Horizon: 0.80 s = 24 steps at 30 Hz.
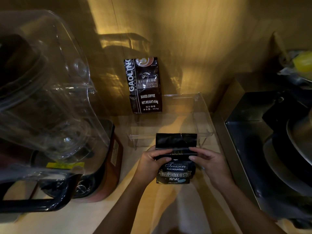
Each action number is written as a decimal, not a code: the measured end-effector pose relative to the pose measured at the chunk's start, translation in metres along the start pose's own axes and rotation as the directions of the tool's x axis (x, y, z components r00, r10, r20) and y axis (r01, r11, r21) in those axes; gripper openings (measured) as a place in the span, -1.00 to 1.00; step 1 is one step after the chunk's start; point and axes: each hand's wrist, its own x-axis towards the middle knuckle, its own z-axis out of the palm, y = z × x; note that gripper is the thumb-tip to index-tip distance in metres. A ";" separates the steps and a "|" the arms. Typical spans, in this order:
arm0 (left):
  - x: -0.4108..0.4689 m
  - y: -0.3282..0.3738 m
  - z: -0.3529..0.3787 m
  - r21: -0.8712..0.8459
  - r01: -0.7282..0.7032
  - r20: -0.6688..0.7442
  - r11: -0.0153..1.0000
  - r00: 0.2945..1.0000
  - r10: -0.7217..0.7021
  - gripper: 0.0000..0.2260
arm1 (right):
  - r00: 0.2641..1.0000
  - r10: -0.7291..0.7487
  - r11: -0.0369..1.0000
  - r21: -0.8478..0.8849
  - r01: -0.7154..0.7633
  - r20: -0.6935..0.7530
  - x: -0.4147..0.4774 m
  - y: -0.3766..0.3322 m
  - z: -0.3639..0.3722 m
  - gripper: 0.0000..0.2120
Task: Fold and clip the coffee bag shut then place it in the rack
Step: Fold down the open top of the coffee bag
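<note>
A small black coffee bag (175, 171) with "Treasure Blue Mountain" lettering stands on the pale counter in front of me. My left hand (150, 164) grips its left side and my right hand (209, 164) grips its right side, thumbs on the front just below a crease across the top. The upper flap stands upright above my fingers. Just behind the bag is a clear acrylic rack (199, 115), with a taller black "Gaolino" coffee bag (145, 85) upright at its back left. No clip is visible.
A large blender with a clear cover (47, 85) and dark handle fills the left side. A black appliance (276, 149) with a metal housing stands on the right. A wooden wall (202, 39) closes the back. A yellow item (302, 63) sits at the far right.
</note>
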 end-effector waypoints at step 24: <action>-0.007 0.004 0.000 0.792 -0.273 0.053 0.547 0.922 0.383 -0.86 | 0.960 -0.274 0.844 -0.463 0.270 0.060 -0.004 0.003 -0.007 -0.78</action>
